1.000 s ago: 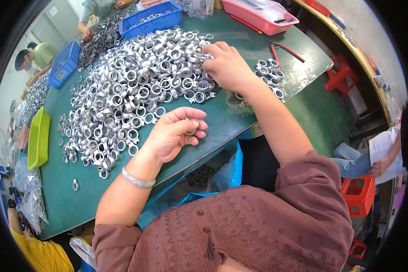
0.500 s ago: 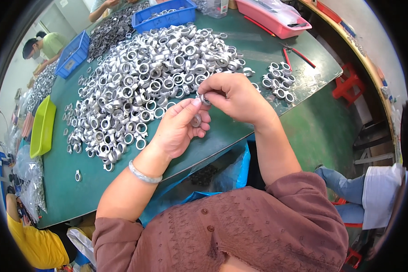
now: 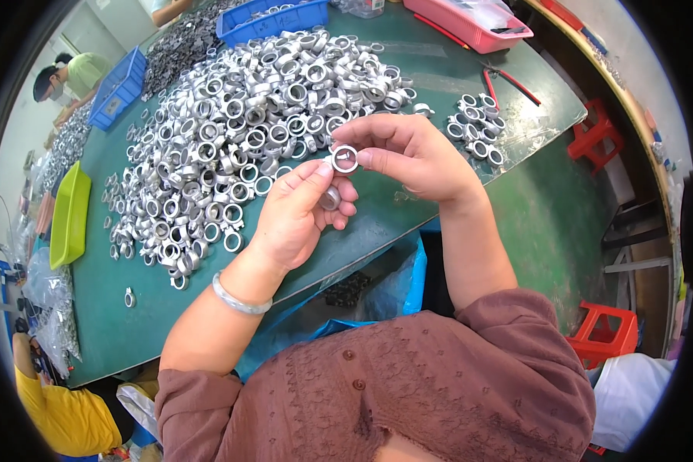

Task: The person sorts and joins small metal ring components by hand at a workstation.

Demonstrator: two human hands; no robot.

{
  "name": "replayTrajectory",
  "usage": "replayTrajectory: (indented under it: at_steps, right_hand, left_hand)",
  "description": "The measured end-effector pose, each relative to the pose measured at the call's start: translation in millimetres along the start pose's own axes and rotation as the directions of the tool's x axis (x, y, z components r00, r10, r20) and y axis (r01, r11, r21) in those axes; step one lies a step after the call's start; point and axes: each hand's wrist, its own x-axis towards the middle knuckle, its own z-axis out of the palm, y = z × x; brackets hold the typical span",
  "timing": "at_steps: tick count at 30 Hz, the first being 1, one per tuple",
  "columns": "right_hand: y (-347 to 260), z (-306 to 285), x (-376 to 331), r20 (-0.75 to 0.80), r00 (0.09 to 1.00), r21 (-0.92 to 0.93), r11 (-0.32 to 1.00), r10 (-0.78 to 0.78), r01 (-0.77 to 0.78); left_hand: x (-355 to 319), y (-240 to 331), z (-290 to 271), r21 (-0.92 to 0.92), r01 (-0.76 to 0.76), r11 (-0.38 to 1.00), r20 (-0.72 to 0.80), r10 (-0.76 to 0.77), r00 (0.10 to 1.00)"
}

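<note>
Looking down from the head camera, I see brown-sleeved forearms rise from the lower edge, with a blue plastic bag [image 3: 396, 289] hanging at the near rim of the counter [image 3: 131, 331], which is covered in dark green. My left hand [image 3: 300, 215], a pale bangle [image 3: 239, 296] on its wrist, is curled with a second silver ring [image 3: 330, 199] tucked against its fingers, so its grip is closed on that piece. My right hand [image 3: 412, 154] pinches a silver metal ring [image 3: 344, 159] between thumb and fingertips, held up just above the counter between the two hands; that grip is closed on the ring too.

Just beyond the hands spreads a big heap of silver rings [image 3: 246, 146], reaching across the middle of the green surface. A smaller cluster of rings [image 3: 477, 131] lies to the right, apart from the heap, with red-handled pliers [image 3: 508, 81] near it. On the left sits a lime-green tray [image 3: 69, 215].

Farther back stand a blue bin [image 3: 273, 19], another blue bin [image 3: 119, 88] at the left, and a pink tray [image 3: 470, 19] at the far right corner. A person in a green shirt [image 3: 73, 73] works at the far left. Red stools [image 3: 604, 335] stand on the green floor to the right, and a person in yellow [image 3: 61, 408] is at the lower left.
</note>
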Motion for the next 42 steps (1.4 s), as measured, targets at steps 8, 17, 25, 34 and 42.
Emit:
replayTrajectory:
  at_steps: [8, 17, 25, 34, 42]
  right_hand:
    - [4, -1, 2, 0.001, 1.0, 0.026, 1.0, -0.009, 0.009]
    - [2, 1, 1, 0.003, 1.0, 0.004, 1.0, -0.026, 0.026]
    - [1, 2, -1, 0.011, 0.997, -0.153, 0.985, -0.079, 0.08]
    - [-3, 2, 0, -0.005, 1.0, -0.16, 0.987, -0.029, 0.028]
    - [-4, 0, -1, -0.055, 0.998, -0.212, 0.977, -0.043, 0.03]
  left_hand:
    - [0, 0, -1, 0.036, -0.009, 0.999, -0.01, 0.009, 1.0]
    - [1, 0, -3, 0.015, 0.0, 1.0, 0.013, 0.0, 1.0]
    - [3, -1, -10, -0.069, 0.031, 0.997, 0.102, -0.023, 0.994]
    - [4, 4, -5, -0.186, 0.116, 0.976, 0.135, -0.091, 0.987]
    - [4, 6, -5, -0.3, 0.15, 0.942, 0.187, -0.096, 0.978]
